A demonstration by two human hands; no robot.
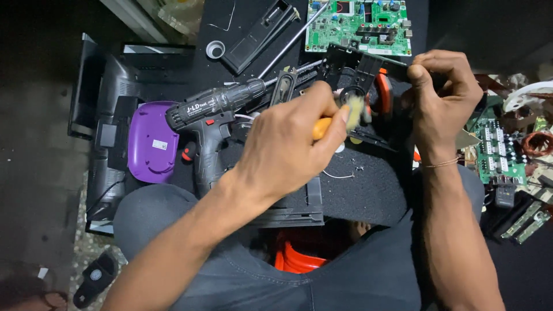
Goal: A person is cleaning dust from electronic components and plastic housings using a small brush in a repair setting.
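A dark, cluttered worktop point(230, 63) spreads under dim light. At its middle sits a black moulded plastic part point(360, 72) with a round opening, gripped at its right edge by the closed right hand point(440, 95). Just left of it, the left hand point(288, 144) is wrapped around an orange-handled brush point(340, 118), its pale bristles touching the opening. A matte black cordless drill point(210, 112) lies further left, beside a glossy purple case point(151, 141); a green circuit board point(357, 26) lies beyond.

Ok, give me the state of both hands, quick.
Left hand: closed on an orange-handled brush.
Right hand: closed, gripping the black plastic part.
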